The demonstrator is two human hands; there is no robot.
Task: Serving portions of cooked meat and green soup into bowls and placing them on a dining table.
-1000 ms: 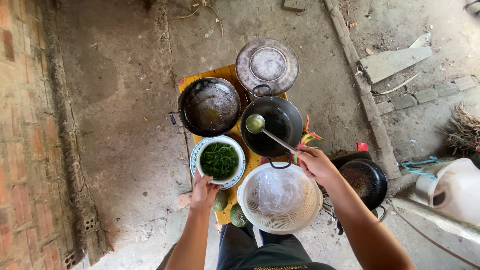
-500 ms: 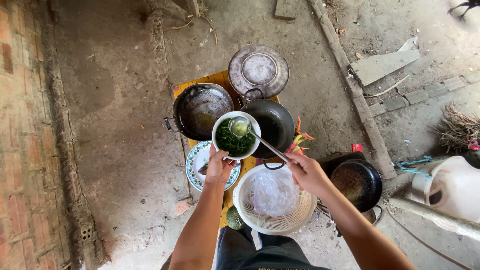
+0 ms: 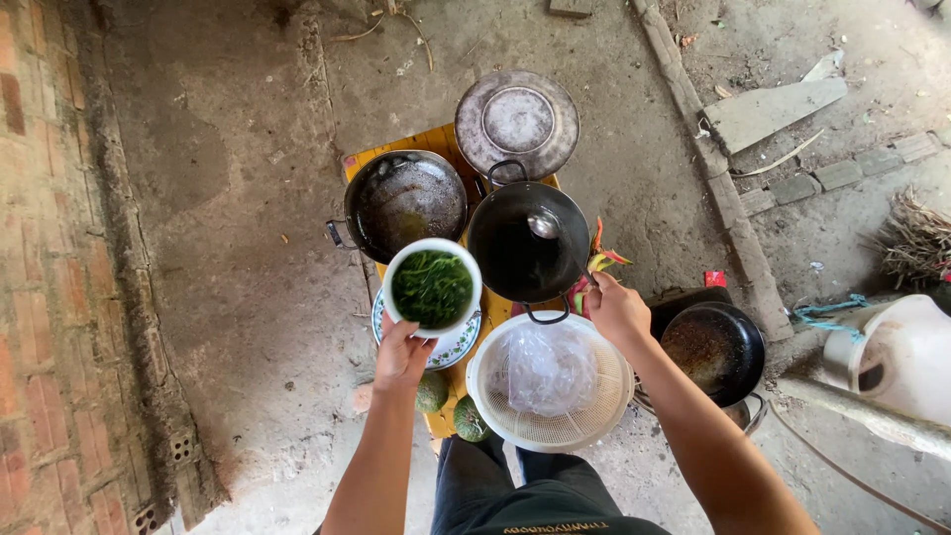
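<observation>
Looking down from my head cam: my left hand (image 3: 401,355) is closed around the near rim of the white bowl of greens (image 3: 432,288), holding it up just above the patterned plate (image 3: 458,347), which peeks out right underneath and a bit toward my right hand. The greens sit in liquid inside the bowl, and the bowl looks about level.

My right hand (image 3: 616,309) is curled shut on the handle end of the ladle (image 3: 544,226). The ladle's scoop is down inside the black wok (image 3: 528,241), just ahead of that hand and a little toward my left one. The wok's near handle sits right between my right hand and the white colander (image 3: 551,381).

That colander is just below my right hand, close to my body, with a clear plastic bag (image 3: 551,369) lying inside it. Beyond my left hand, past the bowl, there's the greasy pan (image 3: 406,203) on the yellow counter (image 3: 446,147). Further out past the wok sits a round metal lid (image 3: 517,121). To the outside of my right hand is a small black frying pan (image 3: 711,343). Two green gourds (image 3: 432,392) lie just beside my left wrist, between it and the colander.
</observation>
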